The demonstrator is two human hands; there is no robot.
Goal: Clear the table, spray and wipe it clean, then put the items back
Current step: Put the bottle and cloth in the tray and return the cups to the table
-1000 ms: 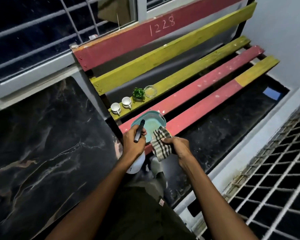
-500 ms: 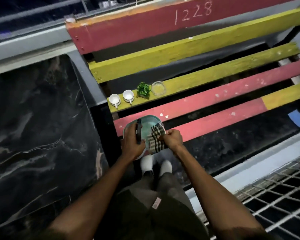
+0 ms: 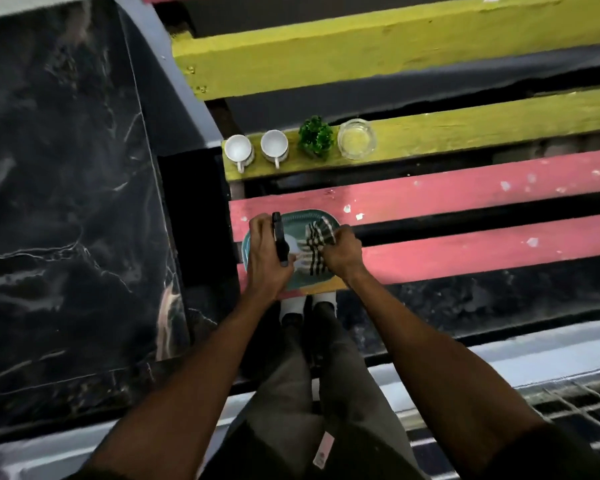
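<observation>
head view: spray bottle mostly hidden

Checked black-and-cream cloth on a teal tray, white cups, pink and yellow slats.

A painted bench of red and yellow slats stands beside a metal floor grate.
</observation>
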